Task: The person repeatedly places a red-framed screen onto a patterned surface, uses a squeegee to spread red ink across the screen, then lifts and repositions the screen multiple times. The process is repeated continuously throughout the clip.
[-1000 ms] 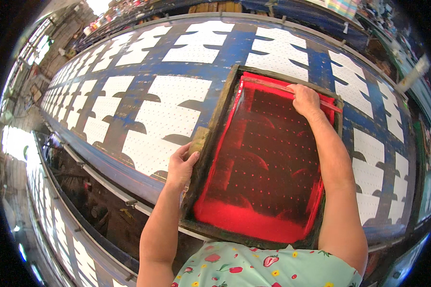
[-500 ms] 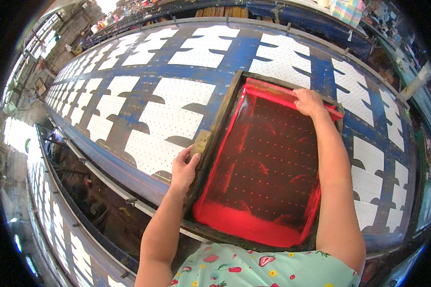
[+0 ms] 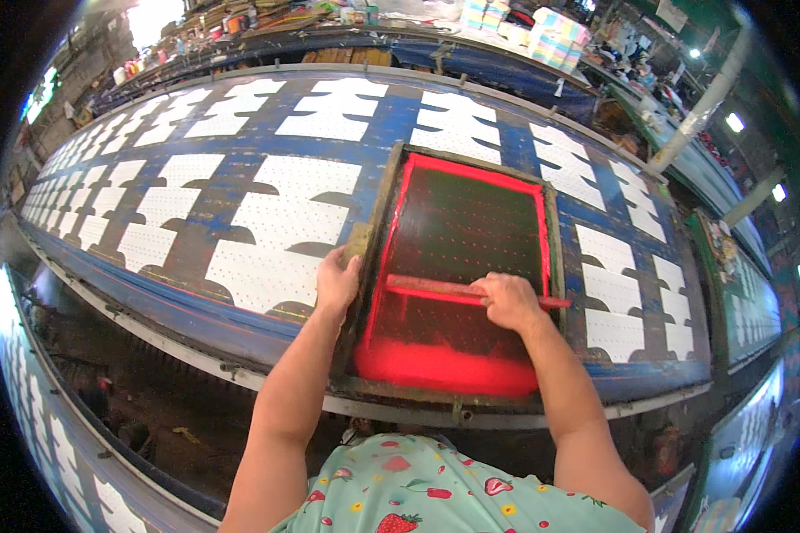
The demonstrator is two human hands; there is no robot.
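Observation:
A screen printing frame (image 3: pixel 385 204) with dark wooden edges lies on the long blue table, its mesh (image 3: pixel 471 213) dotted and bordered in red ink. My right hand (image 3: pixel 509 302) grips a red-stained squeegee (image 3: pixel 427 286) that crosses the mesh a little below its middle. Red ink (image 3: pixel 444 366) pools along the near end of the screen. At the frame's left side, my left hand (image 3: pixel 338 280) is closed around the wooden block (image 3: pixel 359 240) fixed to that edge. White cut fabric pieces (image 3: pixel 280 222) with small dots lie on both sides of the frame.
The long table (image 3: pixel 240 147) carries rows of white pieces. A metal rail (image 3: pixel 196 360) runs along its near edge. Another table with white pieces (image 3: pixel 49 426) stands at lower left. Stacked pastel bundles (image 3: pixel 557 40) sit on a far bench, and a pale post (image 3: pixel 707 98) rises at right.
My right hand has drawn the squeegee from the far end of the screen toward me, past its middle. My left hand stays on the frame's block. The view has shifted.

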